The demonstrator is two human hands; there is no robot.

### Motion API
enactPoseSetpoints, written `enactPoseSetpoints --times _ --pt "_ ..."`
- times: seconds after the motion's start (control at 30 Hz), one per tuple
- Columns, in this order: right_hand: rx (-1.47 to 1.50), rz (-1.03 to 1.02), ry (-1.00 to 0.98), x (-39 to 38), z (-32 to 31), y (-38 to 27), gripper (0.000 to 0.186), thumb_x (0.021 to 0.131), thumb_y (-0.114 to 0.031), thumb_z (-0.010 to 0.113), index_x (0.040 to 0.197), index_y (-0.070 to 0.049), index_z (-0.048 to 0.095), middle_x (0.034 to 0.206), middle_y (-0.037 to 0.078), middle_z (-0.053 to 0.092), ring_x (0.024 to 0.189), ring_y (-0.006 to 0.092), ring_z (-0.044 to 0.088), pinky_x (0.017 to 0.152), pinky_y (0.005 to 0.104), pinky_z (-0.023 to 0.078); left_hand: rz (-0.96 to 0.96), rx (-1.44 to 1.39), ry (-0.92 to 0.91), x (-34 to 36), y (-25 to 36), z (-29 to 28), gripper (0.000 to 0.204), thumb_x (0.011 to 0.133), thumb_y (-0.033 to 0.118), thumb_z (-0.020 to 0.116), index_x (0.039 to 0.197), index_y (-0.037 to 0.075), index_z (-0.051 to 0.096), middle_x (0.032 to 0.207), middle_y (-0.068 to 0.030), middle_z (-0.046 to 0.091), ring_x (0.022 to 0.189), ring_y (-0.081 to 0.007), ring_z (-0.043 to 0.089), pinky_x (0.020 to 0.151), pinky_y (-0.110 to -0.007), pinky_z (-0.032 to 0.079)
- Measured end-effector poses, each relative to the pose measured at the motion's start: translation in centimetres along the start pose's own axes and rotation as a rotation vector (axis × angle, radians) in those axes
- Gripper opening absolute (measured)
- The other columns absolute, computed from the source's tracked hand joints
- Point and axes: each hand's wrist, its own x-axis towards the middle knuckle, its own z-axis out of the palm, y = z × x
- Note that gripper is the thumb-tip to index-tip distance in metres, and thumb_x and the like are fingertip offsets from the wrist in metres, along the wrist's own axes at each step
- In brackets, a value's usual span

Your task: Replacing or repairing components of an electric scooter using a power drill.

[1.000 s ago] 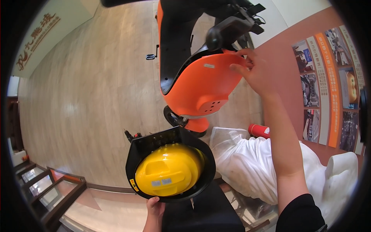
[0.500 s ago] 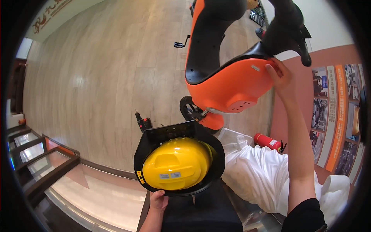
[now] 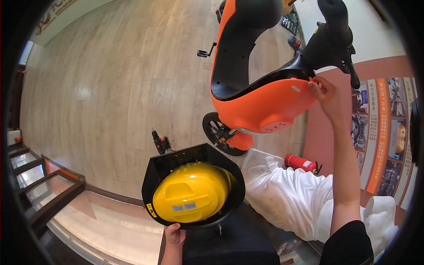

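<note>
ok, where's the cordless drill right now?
In the head view, left of centre: the cordless drill lies on the floor, just above the yellow helmet in the picture and left of the scooter's black wheel.

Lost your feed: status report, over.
Left hand grips black holder by rim, yellow helmet inside.
Right hand pinches orange panel edge.
White cloth behind right forearm.

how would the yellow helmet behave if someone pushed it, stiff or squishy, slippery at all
The yellow helmet is probably stiff, given its smooth, moulded dome. Its glossy shine suggests it could feel slippery. Pushed sideways, it likely wouldn't slide far, because the black container's raised wall surrounds it.
</note>
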Motion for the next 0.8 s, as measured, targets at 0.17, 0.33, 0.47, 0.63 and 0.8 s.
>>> enactPoseSetpoints --times 0.17,0.33,0.47,0.63,0.8 --pt "0.001 -0.027 0.043 0.2 0.1 0.9 0.043 0.091 -0.041 0.072 0.103 0.001 0.069 0.065 -0.002 0.04 0.06 0.0054 0.037 0.054 0.0254 0.029 -0.026 -0.052 0.017 0.1 0.1 -0.7 0.074 0.066 -0.001 0.065 0.138 0.003 0.05 0.133 -0.0121 0.06 0.124 -0.0299 0.057 0.11 -0.043 0.043" --pt "-0.026 -0.07 0.046 0.5 0.0 1.2 0.041 0.093 -0.039 0.071 0.105 0.0 0.069 0.064 -0.003 0.036 0.06 0.0051 0.035 0.053 0.0252 0.027 -0.012 -0.033 0.01 0.3 -0.5 -0.8 0.077 0.066 0.003 0.065 0.141 0.002 0.047 0.136 -0.013 0.059 0.127 -0.0312 0.055 0.113 -0.045 0.04" --pt "-0.101 -0.058 -0.004 0.7 0.3 1.6 0.036 0.097 -0.034 0.065 0.108 0.0 0.067 0.07 -0.003 0.038 0.064 0.0061 0.034 0.058 0.0254 0.03 -0.016 -0.067 0.043 0.2 -1.0 -1.6 0.077 0.066 0.002 0.065 0.141 0.003 0.047 0.135 -0.0132 0.059 0.128 -0.0308 0.055 0.113 -0.045 0.04" --pt "-0.159 -0.078 0.014 1.6 0.9 3.5 0.042 0.099 -0.04 0.061 0.112 -0.001 0.067 0.069 -0.001 0.037 0.064 0.0077 0.035 0.058 0.0264 0.031 -0.023 -0.129 0.031 0.5 -1.6 -2.7 0.073 0.068 -0.003 0.063 0.139 0.005 0.05 0.132 -0.0101 0.061 0.123 -0.0274 0.058 0.109 -0.041 0.044" --pt "-0.21 -0.069 0.082 2.5 1.9 6.1 0.048 0.1 -0.048 0.056 0.117 -0.004 0.066 0.073 0.004 0.05 0.069 0.0115 0.047 0.067 0.0277 0.04 -0.002 -0.113 0.062 0.5 -1.6 -2.6 0.073 0.067 -0.004 0.062 0.138 0.005 0.05 0.132 -0.0094 0.061 0.123 -0.0267 0.058 0.109 -0.04 0.044"
